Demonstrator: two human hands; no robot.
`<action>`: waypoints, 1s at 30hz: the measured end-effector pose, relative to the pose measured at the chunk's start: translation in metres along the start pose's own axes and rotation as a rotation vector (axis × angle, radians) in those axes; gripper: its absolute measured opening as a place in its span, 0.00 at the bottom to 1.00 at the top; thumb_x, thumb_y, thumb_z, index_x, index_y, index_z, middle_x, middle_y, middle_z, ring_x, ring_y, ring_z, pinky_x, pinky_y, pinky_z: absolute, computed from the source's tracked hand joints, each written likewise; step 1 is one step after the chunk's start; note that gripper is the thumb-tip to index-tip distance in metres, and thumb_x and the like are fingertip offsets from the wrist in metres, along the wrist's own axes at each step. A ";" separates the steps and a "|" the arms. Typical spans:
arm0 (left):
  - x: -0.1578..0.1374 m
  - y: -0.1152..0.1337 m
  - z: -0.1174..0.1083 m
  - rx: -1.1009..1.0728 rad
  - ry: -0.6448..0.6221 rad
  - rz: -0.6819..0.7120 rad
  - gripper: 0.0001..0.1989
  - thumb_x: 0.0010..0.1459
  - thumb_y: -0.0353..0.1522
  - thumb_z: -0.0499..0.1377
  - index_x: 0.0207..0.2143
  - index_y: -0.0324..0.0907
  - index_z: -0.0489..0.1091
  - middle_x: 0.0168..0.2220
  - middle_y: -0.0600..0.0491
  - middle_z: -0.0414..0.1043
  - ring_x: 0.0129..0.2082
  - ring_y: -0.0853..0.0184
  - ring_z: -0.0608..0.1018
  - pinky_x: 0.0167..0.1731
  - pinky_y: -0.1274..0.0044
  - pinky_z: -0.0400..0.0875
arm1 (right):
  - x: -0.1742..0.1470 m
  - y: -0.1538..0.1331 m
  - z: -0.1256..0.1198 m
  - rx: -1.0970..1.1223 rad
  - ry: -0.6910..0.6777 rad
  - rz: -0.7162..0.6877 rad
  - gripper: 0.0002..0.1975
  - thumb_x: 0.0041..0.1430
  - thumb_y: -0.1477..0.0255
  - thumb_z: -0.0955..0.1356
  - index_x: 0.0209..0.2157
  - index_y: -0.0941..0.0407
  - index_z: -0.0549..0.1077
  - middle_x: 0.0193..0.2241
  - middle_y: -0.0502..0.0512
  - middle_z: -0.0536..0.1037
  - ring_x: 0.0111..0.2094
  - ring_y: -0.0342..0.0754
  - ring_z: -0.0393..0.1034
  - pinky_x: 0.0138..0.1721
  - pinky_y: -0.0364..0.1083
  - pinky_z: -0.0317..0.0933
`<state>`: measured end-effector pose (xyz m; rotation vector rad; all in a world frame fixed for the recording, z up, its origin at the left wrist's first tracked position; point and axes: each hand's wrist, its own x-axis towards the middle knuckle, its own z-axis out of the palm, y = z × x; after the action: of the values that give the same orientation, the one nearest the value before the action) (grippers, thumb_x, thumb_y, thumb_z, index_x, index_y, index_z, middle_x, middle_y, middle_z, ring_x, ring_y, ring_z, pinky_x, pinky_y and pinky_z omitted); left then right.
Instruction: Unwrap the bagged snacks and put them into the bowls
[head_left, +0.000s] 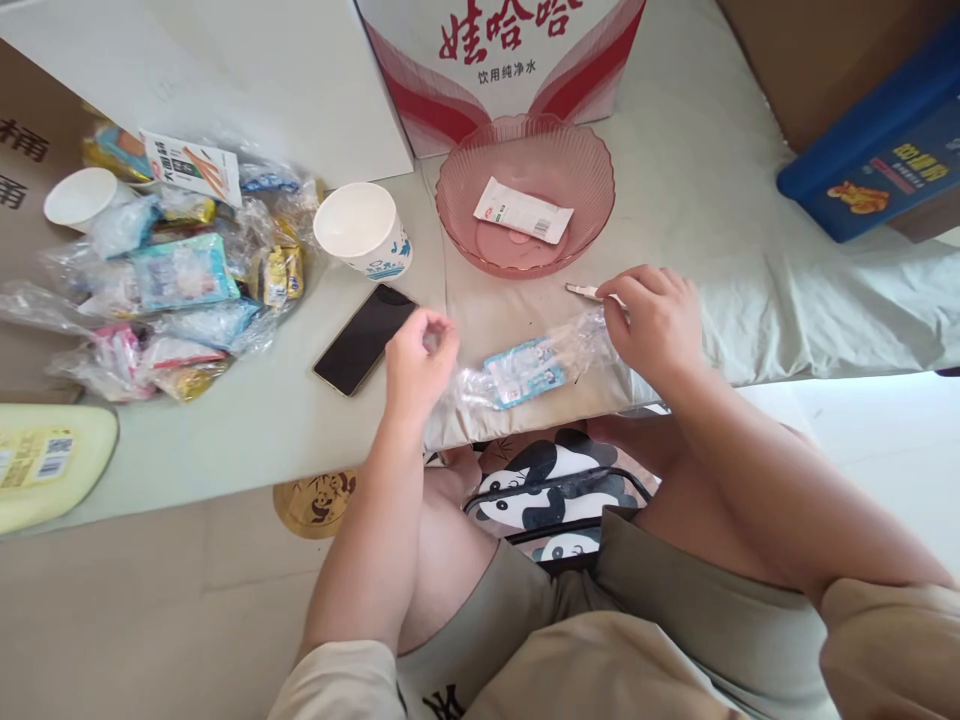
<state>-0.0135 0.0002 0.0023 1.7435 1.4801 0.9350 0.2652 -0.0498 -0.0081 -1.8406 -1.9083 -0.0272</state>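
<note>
My left hand [421,362] is closed, thumb and fingertips pressed together, beside the black phone [364,340]. Whatever it may pinch is hidden. Between thumb and fingers, my right hand [654,322] grips a slim whitish object [583,291]; its kind is not clear. A clear plastic wrapper with blue print [525,372] lies crumpled on the cloth between my hands. Behind it stands a pink ribbed bowl [459,215], with a small white packet [523,210] inside.
A paper cup [360,225] stands left of the bowl. Farther left lies a heap of wrappers and packets [184,275], with another white cup [84,200]. A white and red box [510,70] stands behind. At right is a blue container [877,150]; a pale yellow container [56,465] sits lower left.
</note>
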 end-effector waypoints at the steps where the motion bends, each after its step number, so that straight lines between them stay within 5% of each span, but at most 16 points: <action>1: -0.001 0.002 -0.002 0.035 0.005 0.084 0.07 0.54 0.37 0.62 0.34 0.44 0.73 0.40 0.49 0.77 0.43 0.60 0.78 0.47 0.69 0.73 | 0.001 -0.001 -0.003 0.051 -0.017 -0.047 0.14 0.68 0.66 0.60 0.41 0.52 0.76 0.40 0.61 0.78 0.42 0.57 0.70 0.43 0.55 0.58; 4: -0.005 0.007 -0.004 0.103 -0.322 0.309 0.15 0.47 0.36 0.68 0.39 0.45 0.76 0.51 0.47 0.75 0.56 0.55 0.74 0.59 0.64 0.66 | 0.002 -0.005 -0.006 0.254 -0.201 -0.335 0.15 0.64 0.60 0.65 0.46 0.52 0.76 0.43 0.60 0.79 0.44 0.57 0.71 0.46 0.55 0.61; 7: -0.012 0.008 0.000 0.114 -0.548 0.304 0.04 0.52 0.33 0.64 0.33 0.45 0.77 0.48 0.49 0.77 0.49 0.59 0.78 0.54 0.66 0.70 | 0.002 -0.005 -0.002 0.275 -0.309 -0.442 0.12 0.64 0.61 0.66 0.43 0.51 0.77 0.44 0.58 0.80 0.46 0.57 0.71 0.47 0.55 0.60; 13: -0.013 0.011 0.014 -0.258 -0.177 -0.024 0.08 0.57 0.37 0.62 0.29 0.43 0.73 0.32 0.52 0.77 0.32 0.67 0.78 0.34 0.75 0.73 | -0.002 -0.017 -0.006 0.176 0.035 -0.098 0.11 0.65 0.69 0.63 0.41 0.51 0.77 0.41 0.60 0.79 0.43 0.57 0.72 0.46 0.57 0.62; 16: -0.013 0.020 0.021 -0.648 -0.125 -0.272 0.12 0.57 0.42 0.63 0.30 0.43 0.70 0.30 0.54 0.76 0.26 0.70 0.76 0.28 0.77 0.72 | -0.007 -0.032 -0.006 0.291 -0.041 -0.278 0.13 0.65 0.71 0.62 0.47 0.50 0.75 0.43 0.59 0.79 0.44 0.55 0.73 0.46 0.55 0.65; 19: -0.013 0.030 0.023 -0.929 -0.193 -0.373 0.14 0.57 0.42 0.65 0.29 0.43 0.68 0.31 0.55 0.76 0.26 0.72 0.76 0.28 0.78 0.72 | -0.009 -0.040 0.003 0.274 -0.116 -0.453 0.19 0.62 0.73 0.63 0.54 0.51 0.71 0.51 0.59 0.77 0.54 0.57 0.69 0.55 0.57 0.61; 21: -0.010 0.033 0.022 -1.081 -0.157 -0.413 0.13 0.58 0.41 0.65 0.28 0.43 0.68 0.29 0.56 0.75 0.26 0.73 0.76 0.29 0.79 0.72 | -0.009 -0.039 0.011 0.196 -0.096 -0.465 0.20 0.61 0.75 0.64 0.54 0.52 0.72 0.46 0.59 0.79 0.53 0.58 0.68 0.56 0.59 0.58; 25: 0.003 0.032 0.013 -1.246 0.035 -0.491 0.13 0.65 0.36 0.58 0.27 0.43 0.67 0.27 0.57 0.73 0.25 0.76 0.74 0.29 0.83 0.71 | -0.010 -0.030 0.018 0.199 -0.151 -0.542 0.12 0.62 0.72 0.65 0.45 0.52 0.77 0.42 0.60 0.78 0.48 0.57 0.69 0.49 0.57 0.61; 30: 0.004 0.030 -0.001 -1.307 0.026 -0.486 0.18 0.69 0.34 0.50 0.24 0.42 0.61 0.21 0.58 0.62 0.18 0.77 0.62 0.21 0.82 0.62 | -0.011 -0.033 0.017 0.353 -0.323 -0.552 0.17 0.67 0.58 0.63 0.45 0.54 0.76 0.48 0.61 0.77 0.47 0.56 0.71 0.50 0.55 0.64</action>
<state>0.0010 -0.0003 0.0283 0.4015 0.8193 1.2095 0.2279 -0.0574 -0.0169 -1.1015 -2.4047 0.4188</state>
